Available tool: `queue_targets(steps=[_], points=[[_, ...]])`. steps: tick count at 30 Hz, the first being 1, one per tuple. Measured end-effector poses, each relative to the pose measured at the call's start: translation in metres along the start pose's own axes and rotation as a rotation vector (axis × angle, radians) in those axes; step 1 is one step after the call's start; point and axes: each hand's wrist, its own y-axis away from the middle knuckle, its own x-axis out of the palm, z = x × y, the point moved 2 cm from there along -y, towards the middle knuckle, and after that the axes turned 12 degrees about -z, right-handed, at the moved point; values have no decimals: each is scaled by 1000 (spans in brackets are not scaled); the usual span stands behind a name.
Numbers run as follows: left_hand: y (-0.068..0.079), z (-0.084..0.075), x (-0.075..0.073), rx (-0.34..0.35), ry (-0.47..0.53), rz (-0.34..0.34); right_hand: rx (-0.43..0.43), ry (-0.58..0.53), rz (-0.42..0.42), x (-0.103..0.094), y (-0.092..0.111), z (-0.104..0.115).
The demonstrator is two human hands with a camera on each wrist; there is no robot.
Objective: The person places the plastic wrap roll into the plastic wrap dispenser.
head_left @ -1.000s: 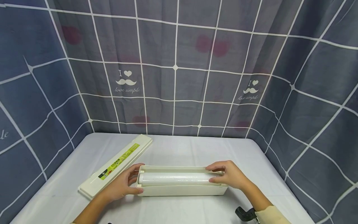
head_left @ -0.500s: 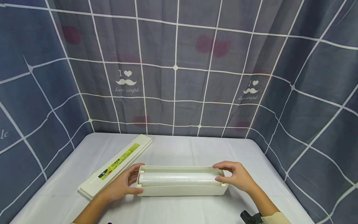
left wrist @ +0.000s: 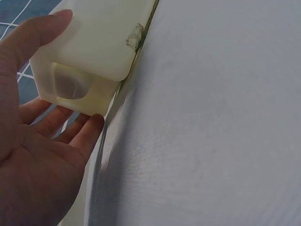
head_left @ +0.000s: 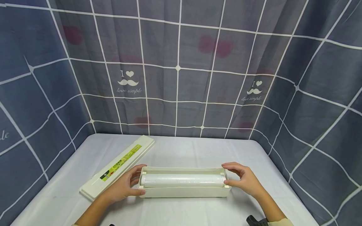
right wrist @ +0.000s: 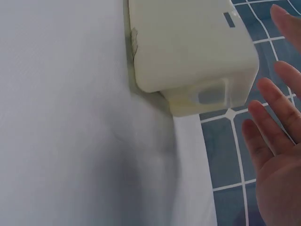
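A cream plastic-wrap dispenser box (head_left: 185,192) lies lengthwise in the head view, its top uncovered. Inside it rests a roll of plastic wrap (head_left: 182,180). My left hand (head_left: 123,185) grips the box's left end, thumb on the front wall and fingers round the end and back. In the left wrist view the left hand (left wrist: 42,155) bends its fingertips against the end wall. At the other end is my right hand (head_left: 245,180), thumb and fingers spread. The right wrist view shows the right hand (right wrist: 280,160) with extended fingers, apart from the box end (right wrist: 207,94).
A long cream lid (head_left: 117,168) with a green-yellow label lies slanted behind the left hand. White cloth covers the table (head_left: 181,213). A dark grid-patterned curtain (head_left: 181,94) surrounds the back and sides. A black strap piece (head_left: 256,221) shows at the right wrist.
My right hand has slid rightward along the box, from over the roll to the right end. The left hand, the box and the lid have stayed in place.
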Motion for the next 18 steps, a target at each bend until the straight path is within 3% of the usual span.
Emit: queue_targets(steps=[18], points=[[0, -1, 0, 15, 0, 9, 118, -140, 102, 1, 11, -22]])
